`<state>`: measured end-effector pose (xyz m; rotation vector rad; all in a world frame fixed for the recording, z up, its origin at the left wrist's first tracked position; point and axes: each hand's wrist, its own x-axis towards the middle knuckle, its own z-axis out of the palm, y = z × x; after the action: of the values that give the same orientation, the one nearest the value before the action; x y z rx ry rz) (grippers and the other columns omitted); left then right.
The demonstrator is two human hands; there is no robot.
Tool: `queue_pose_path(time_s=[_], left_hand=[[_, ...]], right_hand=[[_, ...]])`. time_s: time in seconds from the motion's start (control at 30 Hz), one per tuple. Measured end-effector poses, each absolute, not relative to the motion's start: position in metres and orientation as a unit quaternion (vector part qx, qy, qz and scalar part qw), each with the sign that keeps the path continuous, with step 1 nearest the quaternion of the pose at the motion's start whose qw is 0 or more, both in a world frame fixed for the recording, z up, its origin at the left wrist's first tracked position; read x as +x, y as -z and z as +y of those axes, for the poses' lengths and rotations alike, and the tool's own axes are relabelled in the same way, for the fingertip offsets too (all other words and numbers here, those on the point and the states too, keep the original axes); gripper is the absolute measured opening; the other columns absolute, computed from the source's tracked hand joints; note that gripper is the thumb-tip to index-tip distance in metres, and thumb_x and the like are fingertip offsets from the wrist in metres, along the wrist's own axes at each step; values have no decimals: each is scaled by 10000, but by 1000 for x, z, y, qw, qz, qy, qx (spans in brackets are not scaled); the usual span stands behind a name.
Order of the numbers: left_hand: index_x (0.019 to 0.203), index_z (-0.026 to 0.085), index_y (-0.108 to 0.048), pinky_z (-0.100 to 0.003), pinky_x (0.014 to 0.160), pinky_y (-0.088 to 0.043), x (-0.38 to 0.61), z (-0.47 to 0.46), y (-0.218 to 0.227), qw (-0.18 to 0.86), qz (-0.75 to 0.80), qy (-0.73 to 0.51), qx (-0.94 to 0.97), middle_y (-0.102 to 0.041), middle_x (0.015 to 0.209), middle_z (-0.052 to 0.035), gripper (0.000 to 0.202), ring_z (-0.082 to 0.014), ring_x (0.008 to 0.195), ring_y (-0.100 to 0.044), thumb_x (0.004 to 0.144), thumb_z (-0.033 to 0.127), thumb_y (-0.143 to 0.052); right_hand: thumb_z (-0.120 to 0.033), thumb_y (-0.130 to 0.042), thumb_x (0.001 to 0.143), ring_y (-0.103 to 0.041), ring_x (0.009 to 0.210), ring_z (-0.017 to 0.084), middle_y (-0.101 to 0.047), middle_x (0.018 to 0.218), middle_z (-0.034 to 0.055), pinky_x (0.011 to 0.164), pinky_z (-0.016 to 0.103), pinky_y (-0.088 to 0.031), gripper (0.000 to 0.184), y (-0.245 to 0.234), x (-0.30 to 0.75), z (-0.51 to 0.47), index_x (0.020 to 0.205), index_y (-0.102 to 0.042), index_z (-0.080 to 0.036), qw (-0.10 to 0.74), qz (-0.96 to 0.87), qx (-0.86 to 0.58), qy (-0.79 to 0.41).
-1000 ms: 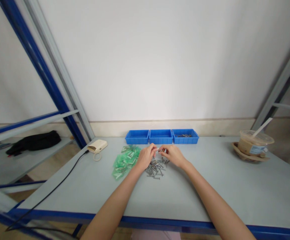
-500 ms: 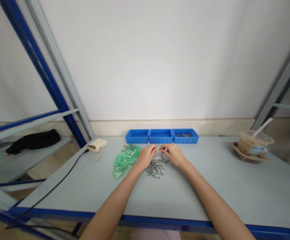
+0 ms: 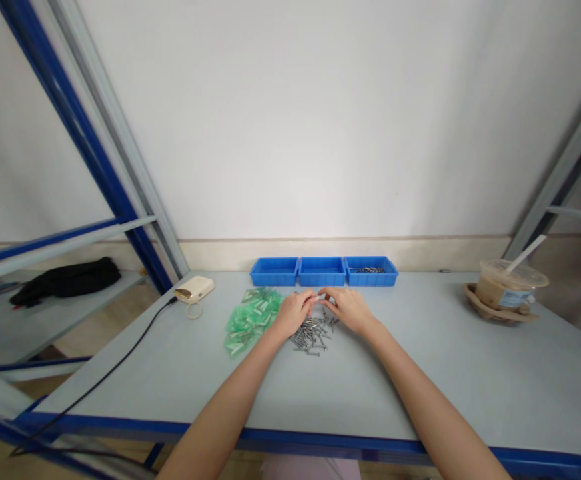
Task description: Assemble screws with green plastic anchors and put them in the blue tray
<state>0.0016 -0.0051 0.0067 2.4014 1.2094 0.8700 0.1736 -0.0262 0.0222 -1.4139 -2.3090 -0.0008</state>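
Note:
My left hand (image 3: 295,312) and my right hand (image 3: 346,308) meet fingertip to fingertip above the table, both pinched closed. Between them is a small pale, slim piece, mostly covered by the fingers, so its kind is unclear. Just below the hands lies a loose pile of metal screws (image 3: 311,337), partly hidden by my left hand. Left of that hand spreads a heap of translucent green plastic (image 3: 253,320) with pale, slim pieces among it.
Three blue bins stand against the wall: a left bin (image 3: 274,281), a middle bin (image 3: 321,280) and a right bin (image 3: 371,281) holding screws. A cream device (image 3: 195,288) with a black cable (image 3: 120,362) sits left. A lidded cup (image 3: 503,291) stands right in a cardboard holder.
The fingertips have shifted slightly around the small piece, and less of it shows between the hands. The piles and bins stay put.

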Motion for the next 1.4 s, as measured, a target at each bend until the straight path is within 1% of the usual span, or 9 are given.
queue_pose_path(time_s=[0.27, 0.37, 0.57, 0.73, 0.9, 1.0, 1.1, 1.27, 1.4], left_hand=[[668, 173, -559, -218, 582, -372, 2, -2, -1, 155, 426, -319, 832, -565, 542, 16, 343, -126, 538, -528, 893, 321, -347], [668, 168, -566, -221, 580, -378, 2, -2, -1, 162, 435, -319, 826, -567, 533, 12, 348, -128, 534, -526, 888, 337, -356], [761, 183, -575, -212, 571, -364, 1, -3, -6, 158, 436, -323, 825, -579, 559, 31, 284, -126, 551, -530, 874, 364, -386], [750, 187, -564, -210, 583, -364, 0, -3, -8, 162, 438, -319, 825, -571, 549, 40, 253, -124, 545, -527, 868, 333, -394], [817, 191, -570, -214, 572, -358, 0, -2, -5, 162, 438, -304, 830, -618, 599, 27, 211, -132, 565, -545, 859, 332, -418], [816, 190, -579, -215, 559, -350, -1, -1, -5, 151, 440, -303, 831, -621, 602, 23, 222, -134, 559, -544, 853, 351, -432], [780, 184, -587, -214, 560, -351, -2, -1, -5, 147, 442, -301, 832, -619, 600, 18, 251, -134, 557, -544, 856, 361, -426], [749, 178, -594, -209, 575, -356, -1, -2, -5, 146, 450, -279, 836, -626, 609, 12, 257, -135, 579, -555, 861, 336, -425], [796, 184, -602, -210, 584, -365, 0, -1, -3, 143, 444, -269, 842, -629, 628, 15, 234, -137, 605, -563, 859, 338, -436]], right_hand=[[-351, -576, 793, -601, 737, 145, -672, 878, -10, 606, 218, -341, 221, -21, 171, -27, 988, -580, -247, 244, -828, -505, -26], [-325, -524, 830, -598, 736, 147, -675, 846, 0, 620, 222, -346, 154, -20, 171, -26, 923, -611, -238, 236, -822, -518, -24], [-269, -387, 901, -575, 816, 145, -645, 938, 29, 662, 221, -357, 228, -21, 171, -27, 948, -603, -214, 257, -835, -486, -22], [-272, -412, 887, -562, 767, 139, -634, 875, 35, 671, 226, -367, 223, -17, 173, -22, 896, -618, -188, 273, -836, -473, -48], [-195, -430, 866, -565, 810, 141, -642, 848, 45, 726, 230, -376, 210, -9, 174, -15, 862, -637, -166, 290, -833, -463, -84], [-300, -511, 827, -567, 806, 155, -642, 876, 38, 703, 239, -377, 184, -9, 179, -14, 884, -649, -192, 262, -832, -482, -86], [-384, -627, 719, -568, 780, 162, -644, 869, 18, 663, 235, -368, 208, -10, 188, -13, 856, -672, -233, 200, -840, -493, -104], [-253, -627, 694, -573, 731, 146, -663, 800, 18, 617, 212, -351, 103, -7, 197, -7, 760, -692, -208, 135, -820, -536, -150], [-261, -604, 724, -572, 709, 143, -674, 777, 21, 626, 213, -352, 111, -4, 195, -6, 774, -684, -202, 174, -804, -545, -159]])
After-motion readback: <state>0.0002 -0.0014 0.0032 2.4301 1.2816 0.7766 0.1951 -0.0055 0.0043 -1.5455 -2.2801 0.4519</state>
